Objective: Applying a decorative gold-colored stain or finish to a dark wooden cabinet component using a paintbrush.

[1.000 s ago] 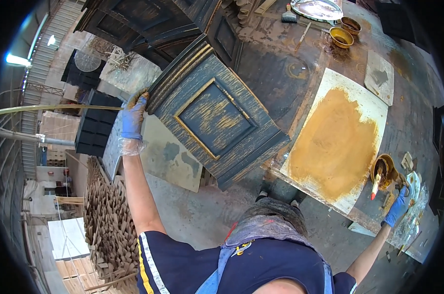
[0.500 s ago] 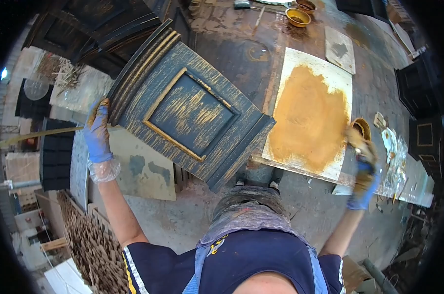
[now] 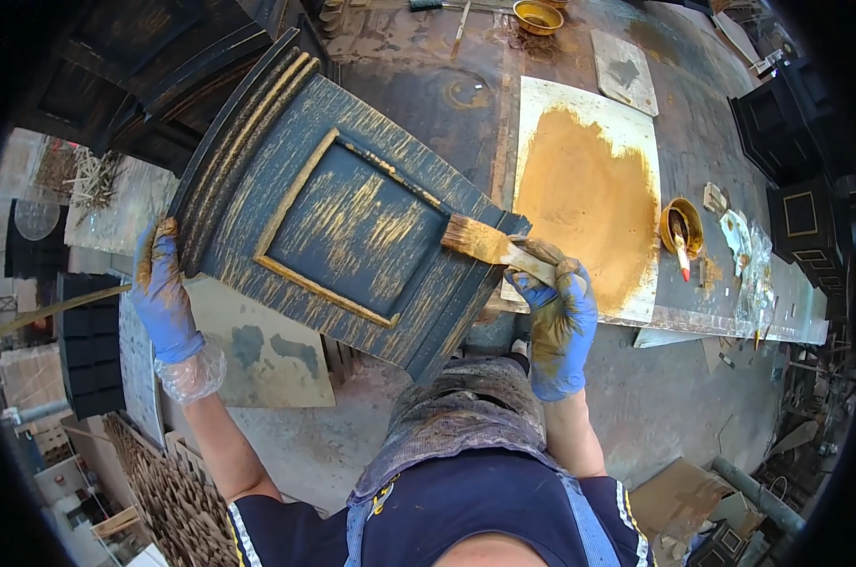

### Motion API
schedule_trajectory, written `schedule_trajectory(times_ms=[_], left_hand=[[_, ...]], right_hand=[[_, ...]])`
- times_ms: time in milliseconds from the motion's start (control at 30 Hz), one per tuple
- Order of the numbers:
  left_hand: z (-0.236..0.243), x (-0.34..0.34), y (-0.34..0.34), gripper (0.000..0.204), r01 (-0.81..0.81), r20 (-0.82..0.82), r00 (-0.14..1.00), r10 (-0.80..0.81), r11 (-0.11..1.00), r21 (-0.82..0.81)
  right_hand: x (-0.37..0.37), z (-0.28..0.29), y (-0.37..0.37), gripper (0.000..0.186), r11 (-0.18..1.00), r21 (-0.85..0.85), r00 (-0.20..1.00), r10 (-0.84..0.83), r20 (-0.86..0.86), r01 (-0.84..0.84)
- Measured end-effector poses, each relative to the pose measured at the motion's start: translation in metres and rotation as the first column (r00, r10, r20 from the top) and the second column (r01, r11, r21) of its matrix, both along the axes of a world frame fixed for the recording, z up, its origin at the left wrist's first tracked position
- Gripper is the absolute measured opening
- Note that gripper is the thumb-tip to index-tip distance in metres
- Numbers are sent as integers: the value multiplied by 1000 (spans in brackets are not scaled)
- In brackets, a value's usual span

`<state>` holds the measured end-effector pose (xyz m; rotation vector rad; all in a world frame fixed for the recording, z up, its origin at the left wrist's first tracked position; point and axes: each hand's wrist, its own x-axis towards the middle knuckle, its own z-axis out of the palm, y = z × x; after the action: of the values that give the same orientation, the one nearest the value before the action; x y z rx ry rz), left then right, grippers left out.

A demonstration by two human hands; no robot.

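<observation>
gold-streaked blue-black panel [image 3: 352,227] apparently being brushed
its moulded edge [image 3: 239,156] is clamped in the left hand [image 3: 168,302]; flat paintbrush [image 3: 480,241] is gripped by right hand [image 3: 560,326] over opposite end; light strokes seem called for.

Smeared blue gloves [image 3: 560,354], a stained apron [image 3: 433,425] and a navy shirt [image 3: 466,496] with white-and-yellow-striped sleeves [image 3: 606,501] are worn.

You stand in a furniture-finishing workshop, shown by dark panelled cabinets [image 3: 163,61] at your ten o'clock, the stained brush [image 3: 489,245] and colour-smeared board [image 3: 589,213] at two, a yellow bowl [image 3: 539,18] at one, and massed wooden pieces [image 3: 168,496] at eight.
</observation>
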<state>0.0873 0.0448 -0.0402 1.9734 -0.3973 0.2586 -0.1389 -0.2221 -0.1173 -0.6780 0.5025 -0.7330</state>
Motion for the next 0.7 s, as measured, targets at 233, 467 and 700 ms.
schedule_trajectory(times_ms=[233,467,700], left_hand=[[5,-3,-2,24,-45,62,997,40,996,81],[4,-1,2,29,-27,132,991,-2,976,214],[3,-2,-3,28,-5,42,999,3,998,61]], right_hand=[[-10,-10,2,23,998,-28,998,-55,-44,53],[-5,-9,8,20,999,-11,998,-44,-37,43],[-8,3,19,19,999,31,997,-8,-74,10]])
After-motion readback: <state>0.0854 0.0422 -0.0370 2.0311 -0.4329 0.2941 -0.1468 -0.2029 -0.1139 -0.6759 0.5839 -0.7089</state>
